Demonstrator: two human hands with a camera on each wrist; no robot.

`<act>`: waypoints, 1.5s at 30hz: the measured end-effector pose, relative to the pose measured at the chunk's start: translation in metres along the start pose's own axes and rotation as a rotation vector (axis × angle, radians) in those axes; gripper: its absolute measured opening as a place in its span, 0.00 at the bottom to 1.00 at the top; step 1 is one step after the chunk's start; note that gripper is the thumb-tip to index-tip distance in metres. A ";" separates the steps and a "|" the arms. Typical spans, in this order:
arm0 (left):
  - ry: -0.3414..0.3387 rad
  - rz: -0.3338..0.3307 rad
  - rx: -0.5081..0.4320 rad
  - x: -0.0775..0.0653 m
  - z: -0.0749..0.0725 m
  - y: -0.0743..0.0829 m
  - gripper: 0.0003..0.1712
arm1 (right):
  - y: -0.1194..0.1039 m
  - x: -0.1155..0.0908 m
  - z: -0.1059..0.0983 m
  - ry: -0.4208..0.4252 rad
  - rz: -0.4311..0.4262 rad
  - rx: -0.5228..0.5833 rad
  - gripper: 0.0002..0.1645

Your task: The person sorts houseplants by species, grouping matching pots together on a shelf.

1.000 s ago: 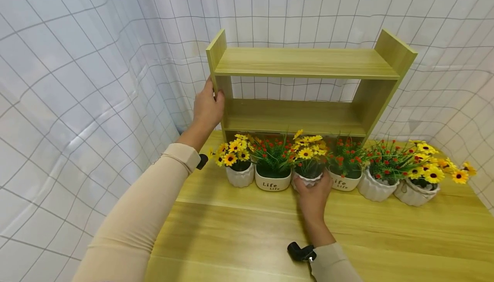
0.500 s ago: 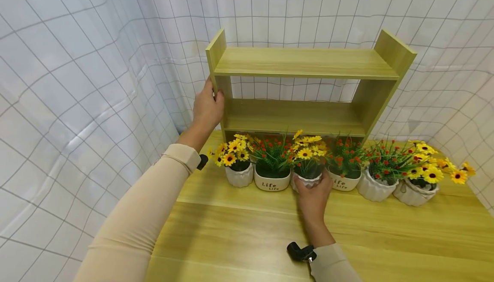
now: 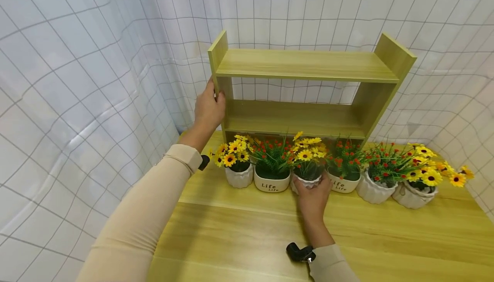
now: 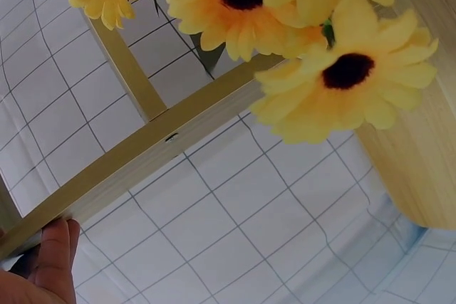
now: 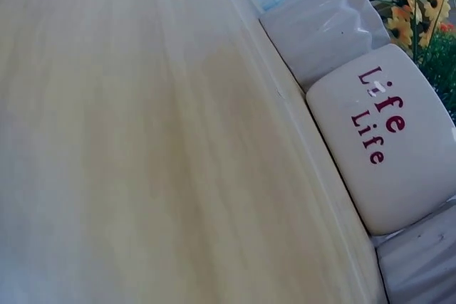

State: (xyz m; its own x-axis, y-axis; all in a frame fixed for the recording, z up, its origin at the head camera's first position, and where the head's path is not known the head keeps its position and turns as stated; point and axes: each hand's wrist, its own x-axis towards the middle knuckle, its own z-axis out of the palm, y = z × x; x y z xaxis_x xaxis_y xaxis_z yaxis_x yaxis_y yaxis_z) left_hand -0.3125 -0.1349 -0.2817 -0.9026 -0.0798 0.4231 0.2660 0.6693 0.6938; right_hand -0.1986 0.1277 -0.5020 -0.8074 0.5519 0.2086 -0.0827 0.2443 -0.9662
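My left hand (image 3: 208, 109) grips the left side panel of a two-tier wooden shelf (image 3: 308, 64), thumb against the panel. In the left wrist view, fingers (image 4: 55, 250) show at the panel's edge. My right hand (image 3: 314, 198) holds a white pot (image 3: 307, 183) of yellow artificial flowers (image 3: 305, 155), standing in a row before the shelf. On either side of it is a cream "Life" pot, the left one (image 3: 272, 184) and the right one (image 3: 345, 185), both with red-dotted greenery. The right wrist view shows a "Life" pot (image 5: 385, 147) but no hand.
At the row's left end stands a white pot (image 3: 239, 178) of yellow flowers. Two more white pots, one with red blooms (image 3: 376, 190) and one with yellow (image 3: 414, 195), end it on the right. Grid-patterned curtain (image 3: 293, 12) hangs behind the wooden table (image 3: 239, 235).
The head view has tilted up very slightly. Both hands keep their places on the shelf and the pot, and the row of pots stands as before.
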 end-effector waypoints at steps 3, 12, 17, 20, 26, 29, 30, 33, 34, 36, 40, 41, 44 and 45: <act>0.001 -0.001 0.002 0.000 0.001 -0.001 0.29 | 0.001 0.000 -0.003 -0.017 0.015 0.007 0.54; 0.012 -0.006 0.008 0.001 0.001 -0.002 0.29 | -0.001 -0.002 -0.014 -0.062 0.031 0.067 0.54; 0.012 0.001 0.024 0.001 0.002 -0.002 0.29 | -0.004 -0.005 -0.020 -0.076 0.064 0.093 0.56; 0.015 0.006 0.035 0.002 0.001 -0.002 0.29 | -0.008 -0.007 -0.021 -0.062 0.038 0.130 0.54; 0.017 0.005 0.041 0.002 0.001 -0.001 0.30 | -0.013 -0.009 -0.022 -0.061 -0.024 0.169 0.49; 0.011 0.004 0.040 0.002 0.001 -0.001 0.30 | -0.014 -0.011 -0.023 -0.073 -0.023 0.171 0.48; 0.010 0.003 0.040 0.002 0.001 -0.001 0.30 | -0.014 -0.011 -0.023 -0.074 -0.022 0.166 0.48; 0.009 0.002 0.038 0.002 0.001 -0.001 0.30 | -0.017 -0.012 -0.024 -0.073 -0.020 0.166 0.48; 0.011 0.002 0.038 0.002 0.001 -0.001 0.30 | -0.018 -0.013 -0.024 -0.072 -0.020 0.171 0.48; 0.013 0.002 0.040 0.002 0.001 -0.001 0.30 | -0.021 -0.014 -0.025 -0.068 -0.025 0.189 0.48; 0.013 -0.004 0.040 0.002 0.001 -0.001 0.29 | -0.030 -0.015 -0.029 -0.056 -0.034 0.207 0.48; 0.012 -0.006 0.041 0.002 0.002 -0.001 0.29 | -0.033 -0.016 -0.030 -0.054 -0.037 0.209 0.48; 0.011 -0.011 0.042 0.002 0.002 -0.001 0.29 | -0.043 -0.016 -0.035 -0.047 -0.049 0.213 0.48; 0.012 -0.011 0.043 0.002 0.001 -0.001 0.29 | -0.046 -0.016 -0.036 -0.044 -0.061 0.218 0.47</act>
State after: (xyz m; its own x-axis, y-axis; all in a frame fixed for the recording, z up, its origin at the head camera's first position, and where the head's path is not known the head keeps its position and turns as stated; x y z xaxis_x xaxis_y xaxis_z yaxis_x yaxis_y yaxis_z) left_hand -0.3147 -0.1343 -0.2822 -0.9014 -0.0959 0.4223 0.2409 0.6993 0.6730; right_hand -0.1605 0.1366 -0.4550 -0.8216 0.5046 0.2652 -0.2522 0.0954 -0.9630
